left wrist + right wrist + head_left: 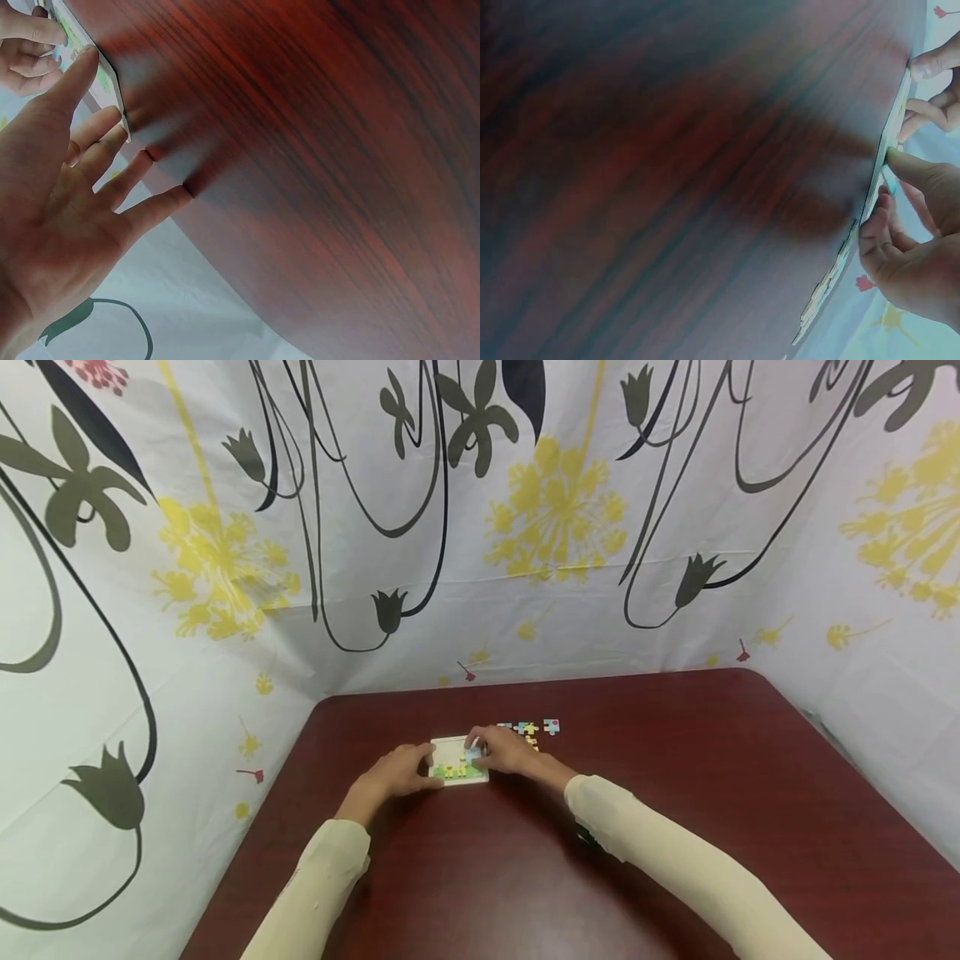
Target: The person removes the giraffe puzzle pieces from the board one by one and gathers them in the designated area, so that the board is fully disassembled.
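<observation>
A small jigsaw puzzle tray [451, 781] with a pale rim lies on the table, with green and yellow pieces along its near side. My left hand [400, 772] touches the tray's left side; in the left wrist view the left hand [71, 172] has its fingers spread and fairly straight, the thumb by the rim. Over the tray's right part, my right hand [504, 749] pinches a light blue puzzle piece [472, 754]. In the right wrist view, the piece [889, 180] stands tilted between thumb and fingers of the right hand [922, 232]. Its lower edge is partly hidden.
Several loose puzzle pieces [528, 727] lie just beyond and right of the right hand, one piece [552, 727] apart from the others. The dark red wooden table [675, 793] ends at a flower-patterned white cloth [480, 610] behind and at both sides.
</observation>
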The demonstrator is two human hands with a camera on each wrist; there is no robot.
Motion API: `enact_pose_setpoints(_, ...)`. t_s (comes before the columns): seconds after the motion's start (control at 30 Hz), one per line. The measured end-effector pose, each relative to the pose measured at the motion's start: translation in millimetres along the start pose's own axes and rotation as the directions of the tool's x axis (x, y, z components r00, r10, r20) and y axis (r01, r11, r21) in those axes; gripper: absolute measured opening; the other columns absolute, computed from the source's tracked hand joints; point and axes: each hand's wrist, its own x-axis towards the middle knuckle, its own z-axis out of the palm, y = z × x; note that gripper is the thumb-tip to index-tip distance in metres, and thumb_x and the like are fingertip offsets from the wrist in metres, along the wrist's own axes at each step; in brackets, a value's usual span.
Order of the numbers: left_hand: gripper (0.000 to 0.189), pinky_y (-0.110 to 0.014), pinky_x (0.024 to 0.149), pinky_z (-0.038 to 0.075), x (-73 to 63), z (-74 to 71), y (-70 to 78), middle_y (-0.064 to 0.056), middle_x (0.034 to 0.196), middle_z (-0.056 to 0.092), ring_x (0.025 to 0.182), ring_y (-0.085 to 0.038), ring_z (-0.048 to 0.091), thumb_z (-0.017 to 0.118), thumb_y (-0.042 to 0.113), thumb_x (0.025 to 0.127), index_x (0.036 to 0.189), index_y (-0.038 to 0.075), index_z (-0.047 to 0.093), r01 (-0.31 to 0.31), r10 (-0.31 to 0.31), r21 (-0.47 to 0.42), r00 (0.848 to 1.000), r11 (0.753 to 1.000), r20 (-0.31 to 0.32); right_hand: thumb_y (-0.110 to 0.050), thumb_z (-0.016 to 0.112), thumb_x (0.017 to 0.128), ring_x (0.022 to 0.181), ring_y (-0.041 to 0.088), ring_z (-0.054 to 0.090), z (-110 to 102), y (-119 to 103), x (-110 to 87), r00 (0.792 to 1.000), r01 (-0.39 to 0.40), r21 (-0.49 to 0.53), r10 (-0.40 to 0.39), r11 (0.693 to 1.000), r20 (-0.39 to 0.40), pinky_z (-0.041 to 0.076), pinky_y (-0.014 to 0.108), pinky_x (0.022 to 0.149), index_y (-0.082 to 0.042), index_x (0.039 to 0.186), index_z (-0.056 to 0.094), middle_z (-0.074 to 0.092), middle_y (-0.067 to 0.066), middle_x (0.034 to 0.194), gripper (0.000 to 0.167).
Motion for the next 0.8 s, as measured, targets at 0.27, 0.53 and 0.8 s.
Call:
enact_pose_setpoints(0.27, 0.042, -0.04, 0.08, 0.049, 0.7, -0.6, 0.0, -0.001, 0.102, 0.063, 0.087, -0.018, 0.054, 0.084, 0.041, 0.089, 0.114, 0.014, 0.064, 0.005, -0.005, 0.011, 1.0, 1.0, 0.011, -0.01, 0.064, 0.103, 0.088, 0.016, 0.071, 1.4, 2.2, -0.4, 0.999, 0.031, 0.042, -0.03, 0.999, -0.041, 0.056, 0.031, 0.075, -0.012, 0.115, 0.071, 0.075, 0.005, 0.101, 0.014)
enact_pose_setpoints(0.53, 0.042, -0.042, 0.082, 0.05, 1.7, -1.5, 3.3, -0.001, 0.102, 0.063, 0.088, -0.018, 0.054, 0.083, 0.042, 0.089, 0.113, 0.014, 0.064, 0.003, -0.004, 0.02, 1.0, 1.0, 0.01, -0.01, 0.068, 0.101, 0.093, 0.018, 0.073, -7.7, 4.3, -3.5, 0.995, 0.05, 0.1, -0.041, 0.994, -0.094, 0.058, 0.032, 0.078, -0.01, 0.116, 0.074, 0.076, 0.004, 0.102, 0.016)
enact_pose_setpoints(0.8, 0.041, -0.041, 0.08, 0.047, -0.6, -1.0, 3.0, -0.001, 0.099, 0.061, 0.087, -0.019, 0.053, 0.084, 0.04, 0.088, 0.111, 0.014, 0.063, 0.004, -0.004, 0.022, 1.0, 1.0, 0.001, -0.008, 0.068, 0.101, 0.084, 0.02, 0.072, -29.4, 15.1, -15.2, 0.995, 0.023, 0.132, -0.01, 0.991, -0.098, 0.055, 0.028, 0.07, -0.007, 0.118, 0.073, 0.074, 0.009, 0.105, 0.017)
